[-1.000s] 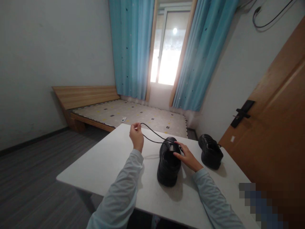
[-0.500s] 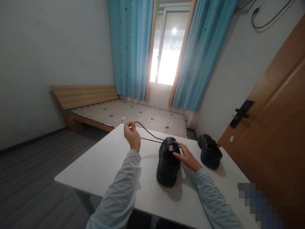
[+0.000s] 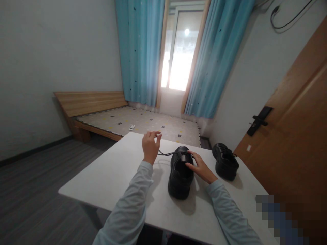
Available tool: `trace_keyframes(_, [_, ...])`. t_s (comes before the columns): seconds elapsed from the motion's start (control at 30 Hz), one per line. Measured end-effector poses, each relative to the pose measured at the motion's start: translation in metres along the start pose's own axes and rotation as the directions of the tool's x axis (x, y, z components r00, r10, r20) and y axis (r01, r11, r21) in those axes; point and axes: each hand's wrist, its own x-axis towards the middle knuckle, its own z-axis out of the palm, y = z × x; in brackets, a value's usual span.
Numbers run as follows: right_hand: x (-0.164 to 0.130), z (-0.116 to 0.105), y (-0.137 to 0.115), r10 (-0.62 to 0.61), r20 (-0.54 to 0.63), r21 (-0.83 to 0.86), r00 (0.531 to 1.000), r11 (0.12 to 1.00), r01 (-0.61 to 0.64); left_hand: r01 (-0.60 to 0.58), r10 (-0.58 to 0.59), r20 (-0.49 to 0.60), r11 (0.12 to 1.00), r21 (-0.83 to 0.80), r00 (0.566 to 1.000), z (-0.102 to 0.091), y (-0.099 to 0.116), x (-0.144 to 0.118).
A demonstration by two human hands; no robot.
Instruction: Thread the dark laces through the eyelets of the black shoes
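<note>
No readable text, labels, brands or numbers anywhere; nothing legible on any surface

A black shoe [image 3: 181, 173] with a thick sole stands upright on its sole, toe end pointing away, heel toward the near edge. A thin black lace [image 3: 166, 153] runs out leftward from its far end, lying slack just above the surface. Its top opening shows dark and hollow.
</note>
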Motion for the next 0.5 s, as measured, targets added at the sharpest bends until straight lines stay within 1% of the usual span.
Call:
trace_keyframes(0.03, [0.000,0.000,-0.001,0.003,0.000,-0.001,1.000,1.000,-0.003,-0.014,0.018,0.094,0.999,-0.040,0.995,0.004,0.002,-0.002])
trace_keyframes(0.07, [0.001,0.001,-0.001,0.004,0.001,-0.001,1.000,1.000,-0.004,-0.023,0.036,0.191,0.997,-0.070,0.981,0.008,0.003,-0.004])
trace_keyframes(0.1, [0.001,0.001,-0.002,0.005,0.002,-0.001,1.000,1.000,-0.005,-0.030,0.054,0.285,0.996,-0.085,0.957,0.011,0.004,-0.007])
trace_keyframes(0.17, [0.002,0.001,-0.003,0.003,0.003,-0.002,1.000,1.000,-0.003,-0.066,0.093,0.454,0.995,-0.076,0.886,0.016,0.006,-0.012])
trace_keyframes(0.23, [0.002,0.002,-0.004,-0.004,0.000,-0.001,1.000,1.000,0.004,-0.130,0.133,0.578,0.990,-0.048,0.805,0.019,0.008,-0.018])
trace_keyframes(0.3, [0.002,0.002,-0.005,-0.014,-0.007,0.001,1.000,1.000,0.014,-0.197,0.172,0.658,0.980,-0.036,0.733,0.019,0.010,-0.022])
trace_keyframes(0.33, [0.002,0.002,-0.005,-0.020,-0.010,0.003,1.000,1.000,0.020,-0.222,0.186,0.684,0.974,-0.036,0.706,0.018,0.011,-0.023])
trace_keyframes(0.37, [0.003,0.002,-0.006,-0.024,-0.012,0.005,1.000,1.000,0.024,-0.239,0.195,0.700,0.970,-0.036,0.687,0.018,0.012,-0.024])
trace_keyframes(0.43, [0.003,0.002,-0.007,-0.024,-0.011,0.007,1.000,1.000,0.024,-0.249,0.196,0.712,0.968,-0.032,0.674,0.019,0.013,-0.025])
trace_keyframes(0.5, [0.003,0.001,-0.008,-0.015,-0.004,0.007,1.000,1.000,0.015,-0.225,0.178,0.720,0.974,-0.032,0.671,0.021,0.012,-0.025])
